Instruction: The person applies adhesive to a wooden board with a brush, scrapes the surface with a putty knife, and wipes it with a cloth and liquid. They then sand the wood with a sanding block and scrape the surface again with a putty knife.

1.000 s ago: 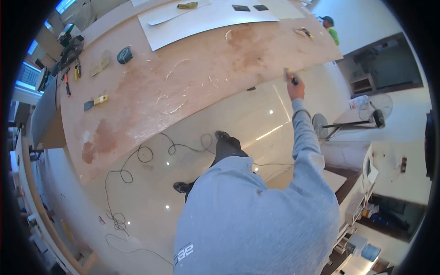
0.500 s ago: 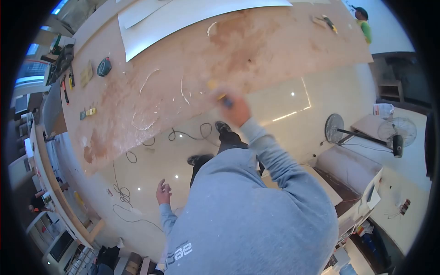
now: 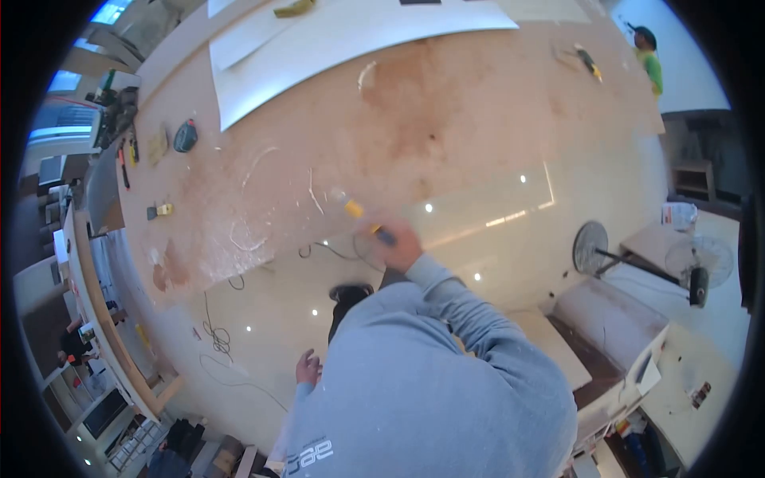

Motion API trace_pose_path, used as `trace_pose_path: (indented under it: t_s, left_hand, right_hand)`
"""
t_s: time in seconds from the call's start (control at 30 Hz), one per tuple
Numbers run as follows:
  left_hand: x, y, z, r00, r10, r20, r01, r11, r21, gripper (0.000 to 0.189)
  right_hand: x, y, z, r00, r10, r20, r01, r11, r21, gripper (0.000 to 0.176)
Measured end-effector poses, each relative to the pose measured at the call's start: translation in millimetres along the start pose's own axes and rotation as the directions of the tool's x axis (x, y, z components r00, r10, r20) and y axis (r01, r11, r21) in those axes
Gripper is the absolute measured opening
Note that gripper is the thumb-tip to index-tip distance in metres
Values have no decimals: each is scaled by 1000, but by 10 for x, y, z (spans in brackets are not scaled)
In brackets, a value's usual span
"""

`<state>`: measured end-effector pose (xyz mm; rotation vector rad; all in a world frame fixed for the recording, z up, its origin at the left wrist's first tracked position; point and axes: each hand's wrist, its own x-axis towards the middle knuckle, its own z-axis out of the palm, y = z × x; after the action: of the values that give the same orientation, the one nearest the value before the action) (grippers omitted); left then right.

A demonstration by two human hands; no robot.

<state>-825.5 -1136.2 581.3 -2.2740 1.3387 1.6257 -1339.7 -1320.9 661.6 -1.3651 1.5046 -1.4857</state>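
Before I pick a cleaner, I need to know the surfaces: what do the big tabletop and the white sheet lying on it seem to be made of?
The tabletop looks like bare wood-based board, dull and pinkish tan, blotched with brown stains. The white sheet looks like smooth, slightly glossy laminate or plastic, given its thin edge and soft sheen; coated card is possible.

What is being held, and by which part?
The right hand grips a blurred yellow-and-dark tool by its dark handle end; the left hand shows nothing held.

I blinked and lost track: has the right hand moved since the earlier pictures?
Yes: the right hand has moved left along the board, away from the black-and-yellow tool near its right end.
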Motion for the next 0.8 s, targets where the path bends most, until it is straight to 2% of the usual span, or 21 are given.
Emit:
trace_pose_path:
  t_s: [0.03, 0.07, 0.13, 0.17, 0.23, 0.27, 0.33, 0.4, 0.43, 0.47, 0.5, 0.53, 0.57, 0.6, 0.63, 0.73, 0.77, 0.8]
  left_hand:
    - [-131, 156, -36, 988, -150, -24, 147, 983, -108, 50]
    - [-188, 197, -65, 983, -173, -56, 163, 974, -158, 50]
    - [-197, 103, -73, 977, -189, -102, 169, 969, -177, 49]
    - [-228, 43, -64, 971, -203, -125, 178, 966, -186, 49]
    - [-268, -40, 13, 981, -170, -92, 151, 971, -183, 48]
    - [-282, -71, 48, 985, -153, -76, 137, 974, -179, 48]
    - [-349, -99, 232, 990, -136, -40, 127, 976, -174, 47]
    - [-394, -191, 318, 994, -107, -21, 104, 986, -128, 47]
    - [-392, -294, 353, 996, -86, -19, 84, 993, -86, 48]
    - [-390, -393, 388, 998, -64, -17, 64, 997, -45, 48]
    - [-282, -737, 417, 999, 21, -34, -21, 1000, 16, 49]
    - [-203, -964, 441, 993, 107, -51, -103, 991, 81, 50]
    - [-168, -1022, 455, 979, 192, -67, -181, 972, 147, 51]
    - [-223, -1059, 442, 991, 127, -32, -123, 987, 107, 51]
    - [-252, -1089, 445, 997, 71, -1, -70, 996, 63, 51]
    - [-379, -1236, 517, 992, -57, 112, 65, 996, -65, 52]
    - [-407, -1154, 540, 977, -102, 185, 128, 982, -139, 52]
    - [-469, -1213, 588, 984, -96, 152, 112, 989, -100, 52]
  right_hand:
    - [150, 36, -180, 992, 7, -129, -4, 1000, 26, 11]
    - [377, 205, -475, 958, 138, -252, -121, 989, 82, 14]
    - [962, 535, -1232, 944, -73, -320, -3, 973, -232, 22]
    - [1236, 689, -1503, 897, -241, -370, 6, 845, -535, 20]
    - [1779, 1117, -1883, 905, -181, -385, -123, 755, -644, 15]
    - [2027, 1343, -1916, 898, -125, -423, -209, 723, -659, 13]
    - [2574, 1874, -1596, 931, -137, -339, -206, 568, -796, 9]
    - [2687, 1997, -947, 941, -282, -187, -40, 457, -889, 3]
    - [2570, 1565, -627, 936, -347, -62, 137, 522, -842, 4]
    - [2432, 1538, -254, 973, -223, 55, 182, 604, -776, 8]
    - [2251, 1539, 106, 940, -264, 216, 328, 525, -786, 7]
    - [1983, 1552, 438, 884, -374, 281, 461, 596, -658, 9]
    - [1673, 1265, 629, 862, -210, 462, 448, 742, -498, 10]
    - [1468, 818, 620, 819, -126, 559, 336, 896, -290, 14]
    - [1378, 460, 570, 746, -65, 663, 161, 983, -85, 18]
    - [1338, 430, 80, 905, -117, 409, 175, 979, -107, 25]
    - [1373, 697, -137, 956, -221, 192, 275, 901, -335, 25]
    - [1492, 740, -443, 991, -128, 35, 130, 895, -428, 20]
